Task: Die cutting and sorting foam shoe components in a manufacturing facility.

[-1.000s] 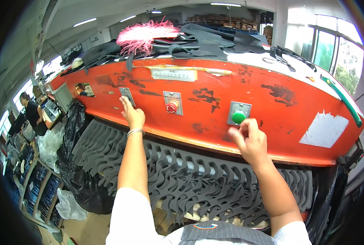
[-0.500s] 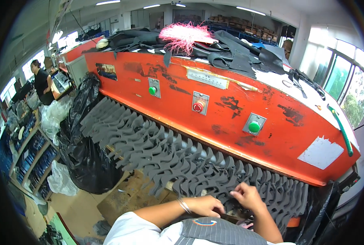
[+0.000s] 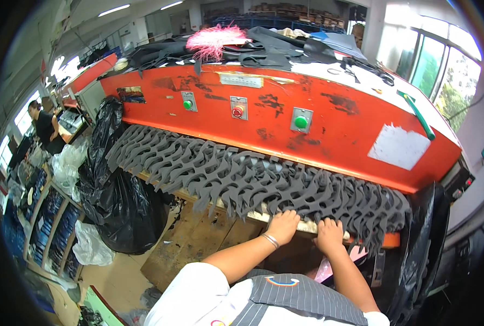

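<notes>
A long dark grey sheet (image 3: 236, 176), cut through into a lattice of curved shapes, lies along the front of the red machine (image 3: 198, 122). Its ragged near edge hangs over a pale board (image 3: 259, 216). Both my hands are at this board's front edge, a short way apart. My left hand (image 3: 283, 226), below a bracelet, has its fingers curled over the edge. To its right, my right hand (image 3: 329, 234) grips the same edge with bent fingers. The undersides of both hands are hidden, as is most of the board under the sheet.
Green buttons (image 3: 300, 121) and a red button (image 3: 237, 111) sit on the machine's front. Dark scraps and pink strands (image 3: 216, 42) lie on top, near a green-handled tool (image 3: 420, 117). Black plastic bags (image 3: 119, 217) stand left. Farther left stands another person (image 3: 46, 127).
Both hands have gone from loosely curled above the sheet's near edge to gripping the board's edge. The lattice sheet lies flatter and more compact, with more of the board showing. My view has shifted.
</notes>
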The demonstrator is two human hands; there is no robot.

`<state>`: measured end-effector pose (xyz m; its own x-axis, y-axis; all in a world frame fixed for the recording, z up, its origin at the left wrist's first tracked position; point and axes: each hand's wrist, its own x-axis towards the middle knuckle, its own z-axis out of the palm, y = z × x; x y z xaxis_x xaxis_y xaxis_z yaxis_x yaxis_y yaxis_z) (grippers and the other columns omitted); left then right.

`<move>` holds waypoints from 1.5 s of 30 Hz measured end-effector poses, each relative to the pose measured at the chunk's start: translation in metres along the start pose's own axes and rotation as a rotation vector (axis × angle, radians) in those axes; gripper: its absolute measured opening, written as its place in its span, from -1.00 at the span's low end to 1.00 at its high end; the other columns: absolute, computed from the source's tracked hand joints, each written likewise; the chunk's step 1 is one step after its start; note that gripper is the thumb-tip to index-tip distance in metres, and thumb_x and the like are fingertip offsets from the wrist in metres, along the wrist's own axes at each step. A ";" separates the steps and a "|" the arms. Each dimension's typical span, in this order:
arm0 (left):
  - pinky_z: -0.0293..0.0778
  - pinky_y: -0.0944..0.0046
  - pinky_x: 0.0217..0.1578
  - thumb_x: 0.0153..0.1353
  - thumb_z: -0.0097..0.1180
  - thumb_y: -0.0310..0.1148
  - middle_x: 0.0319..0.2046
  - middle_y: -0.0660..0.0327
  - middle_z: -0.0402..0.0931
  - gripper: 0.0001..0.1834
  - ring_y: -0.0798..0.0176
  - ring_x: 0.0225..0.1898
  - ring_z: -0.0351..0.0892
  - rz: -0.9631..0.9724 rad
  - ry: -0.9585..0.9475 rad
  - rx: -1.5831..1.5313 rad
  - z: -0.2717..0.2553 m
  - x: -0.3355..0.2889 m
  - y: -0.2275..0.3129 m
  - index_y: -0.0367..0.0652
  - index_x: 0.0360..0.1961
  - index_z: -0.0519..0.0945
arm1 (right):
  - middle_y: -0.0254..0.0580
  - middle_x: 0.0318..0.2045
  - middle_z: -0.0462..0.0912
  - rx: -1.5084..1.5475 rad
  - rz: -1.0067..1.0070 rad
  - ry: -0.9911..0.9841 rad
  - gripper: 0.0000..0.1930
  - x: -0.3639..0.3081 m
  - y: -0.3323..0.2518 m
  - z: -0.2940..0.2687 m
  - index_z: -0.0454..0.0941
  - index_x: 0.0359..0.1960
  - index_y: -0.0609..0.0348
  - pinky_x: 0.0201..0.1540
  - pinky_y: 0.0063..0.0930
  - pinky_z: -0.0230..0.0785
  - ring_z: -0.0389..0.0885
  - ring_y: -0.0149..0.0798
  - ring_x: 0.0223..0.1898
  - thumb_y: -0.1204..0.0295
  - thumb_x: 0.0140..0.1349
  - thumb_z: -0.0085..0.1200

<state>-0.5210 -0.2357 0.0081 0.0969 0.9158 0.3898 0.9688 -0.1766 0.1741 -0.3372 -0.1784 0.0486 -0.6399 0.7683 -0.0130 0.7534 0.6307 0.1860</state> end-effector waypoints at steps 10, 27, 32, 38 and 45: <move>0.43 0.11 -0.01 -0.32 0.50 -0.30 -0.14 0.15 0.40 -0.37 0.05 0.01 0.40 -0.155 -0.159 0.044 0.002 0.016 0.004 -0.14 -0.18 0.43 | -0.21 -0.13 0.55 0.019 0.073 0.106 -0.42 0.007 0.000 0.014 0.52 -0.12 0.07 0.09 -0.27 0.20 0.47 -0.22 0.03 0.15 -0.23 0.42; 0.38 0.03 -0.11 -0.23 0.42 -0.29 -0.25 0.05 0.39 -0.44 -0.09 -0.14 0.41 -0.037 -0.249 -0.063 -0.017 0.058 -0.026 -0.23 -0.18 0.46 | -0.07 -0.30 0.65 0.910 -0.240 -0.296 -0.57 0.070 0.098 -0.049 0.59 -0.19 0.13 -0.05 -0.19 0.37 0.59 -0.05 -0.11 0.08 0.02 0.26; 0.41 0.10 -0.03 0.15 0.16 -0.07 0.02 -0.08 0.46 -0.31 -0.10 -0.01 0.49 0.181 -1.005 -0.354 -0.087 0.117 -0.050 -0.15 0.25 0.30 | -0.06 -0.25 0.60 0.601 0.312 0.450 -0.59 0.168 0.218 -0.044 0.52 -0.10 0.10 -0.05 -0.14 0.35 0.54 -0.06 -0.12 0.05 0.20 0.06; 0.44 0.21 0.03 0.19 0.19 -0.31 -0.05 0.01 0.57 -0.42 0.20 -0.01 0.55 0.177 -0.875 -1.103 -0.130 0.255 -0.064 -0.30 0.20 0.37 | -0.02 -0.18 0.60 0.209 0.764 0.184 -0.52 0.257 0.270 0.009 0.46 -0.03 0.09 0.09 -0.23 0.20 0.41 -0.07 0.03 -0.04 0.25 -0.08; 0.46 0.32 -0.15 0.27 0.07 -0.31 -0.27 0.17 0.57 -0.61 0.33 -0.24 0.54 -0.177 -0.638 -1.483 -0.013 0.344 -0.012 -0.33 0.04 0.46 | 0.16 -0.35 0.63 1.015 0.793 0.698 -0.60 0.237 0.326 0.048 0.47 -0.25 0.26 -0.14 -0.10 0.41 0.61 0.10 -0.21 0.10 0.28 -0.07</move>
<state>-0.5022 0.0766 0.1518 0.4540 0.8874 -0.0806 -0.0453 0.1133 0.9925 -0.2364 0.2147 0.0585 0.2642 0.9218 0.2837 0.5268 0.1085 -0.8430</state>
